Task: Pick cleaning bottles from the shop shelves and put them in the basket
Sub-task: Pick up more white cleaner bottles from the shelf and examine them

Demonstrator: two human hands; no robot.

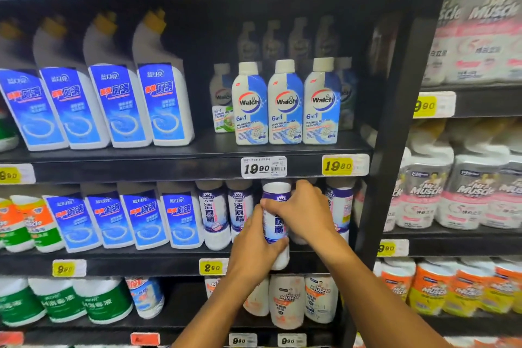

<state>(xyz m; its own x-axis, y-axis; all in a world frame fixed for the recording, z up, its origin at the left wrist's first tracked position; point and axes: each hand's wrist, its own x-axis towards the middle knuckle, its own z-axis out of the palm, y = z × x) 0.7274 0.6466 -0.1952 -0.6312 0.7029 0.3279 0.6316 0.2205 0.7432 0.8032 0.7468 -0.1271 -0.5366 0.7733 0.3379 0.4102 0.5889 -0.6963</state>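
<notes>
My left hand [255, 248] has its fingers [279, 244] curled round the lower half of a white bottle [276, 223] with a purple label, gripping it from the left. My right hand [302, 212] lies over the bottle's upper part, thumb across the front and fingers reaching behind it, gripping too. The bottle stands tilted slightly forward at the front edge of the shelf [158, 264], just out of its row of matching bottles [216, 215].

Left of that row stand blue-label bottles [141, 217]. A yellow price tag [211, 266] sits on the shelf lip beside my left wrist. One shelf up are three Walch cleaners [285, 104] and more blue-label bottles with yellow caps. Below, orange-and-white Mr Muscle bottles [288, 302] and green-label bottles [56, 302]. A black upright [395, 121] divides this bay from packs [457, 195] stacked on the right. The picture is somewhat blurred.
</notes>
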